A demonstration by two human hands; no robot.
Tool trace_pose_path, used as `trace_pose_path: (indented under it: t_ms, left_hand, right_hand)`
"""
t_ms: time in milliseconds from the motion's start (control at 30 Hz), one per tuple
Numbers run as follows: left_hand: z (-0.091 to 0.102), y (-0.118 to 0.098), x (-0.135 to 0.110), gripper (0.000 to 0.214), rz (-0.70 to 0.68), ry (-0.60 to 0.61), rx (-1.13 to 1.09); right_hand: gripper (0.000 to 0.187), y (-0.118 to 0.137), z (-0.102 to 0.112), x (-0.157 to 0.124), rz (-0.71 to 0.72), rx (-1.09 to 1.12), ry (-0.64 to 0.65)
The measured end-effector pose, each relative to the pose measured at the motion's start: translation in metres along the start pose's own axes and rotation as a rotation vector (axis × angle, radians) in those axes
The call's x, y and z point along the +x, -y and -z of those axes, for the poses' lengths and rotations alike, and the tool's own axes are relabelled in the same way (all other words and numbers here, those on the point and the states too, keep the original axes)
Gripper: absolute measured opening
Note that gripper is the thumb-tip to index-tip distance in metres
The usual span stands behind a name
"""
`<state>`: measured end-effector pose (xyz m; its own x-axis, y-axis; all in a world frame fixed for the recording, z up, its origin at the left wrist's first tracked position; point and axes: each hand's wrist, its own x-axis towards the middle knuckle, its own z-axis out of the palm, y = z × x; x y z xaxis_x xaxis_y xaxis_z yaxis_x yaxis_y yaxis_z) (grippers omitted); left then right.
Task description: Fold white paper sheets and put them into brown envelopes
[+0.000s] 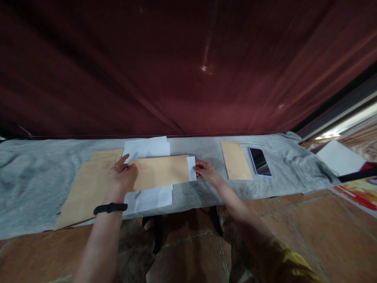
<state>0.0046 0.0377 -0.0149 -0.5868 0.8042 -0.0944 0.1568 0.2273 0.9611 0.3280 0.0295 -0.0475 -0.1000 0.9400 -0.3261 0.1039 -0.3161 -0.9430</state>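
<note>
A brown envelope lies across white sheets of paper on a grey cloth. My left hand, with a black band at the wrist, grips the envelope's left end. My right hand pinches a folded white paper that sticks out of the envelope's right end. A stack of brown envelopes lies under and to the left of my left hand.
Another brown envelope and a dark phone lie to the right on the cloth. A dark red curtain hangs behind. White paper and a coloured sheet sit at the far right. Tiled floor lies below.
</note>
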Motion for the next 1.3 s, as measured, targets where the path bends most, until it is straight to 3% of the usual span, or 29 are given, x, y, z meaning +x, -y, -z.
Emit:
trace_pose_path:
  t_ms: [167, 333, 633, 1100, 1300]
  left_hand:
    - [-0.003, -0.003, -0.005, 0.065, 0.095, 0.068, -0.120]
    - [-0.008, 0.005, -0.002, 0.069, 0.067, 0.124, -0.156]
    - [-0.013, -0.009, -0.014, 0.063, 0.060, 0.128, -0.170]
    - [-0.016, -0.017, -0.024, 0.075, 0.067, 0.175, -0.160]
    - [-0.019, -0.013, -0.021, 0.066, 0.064, 0.117, -0.101]
  right_hand:
    - [0.018, 0.007, 0.000, -0.008, 0.015, 0.217, 0.036]
    - [0.023, 0.009, 0.000, -0.015, -0.006, 0.210, 0.126]
    - [0.033, 0.006, 0.000, -0.010, -0.037, 0.207, 0.079]
    - [0.023, 0.007, -0.008, -0.010, -0.057, 0.229, 0.049]
    - [0.018, 0.005, -0.008, -0.009, -0.046, 0.261, 0.089]
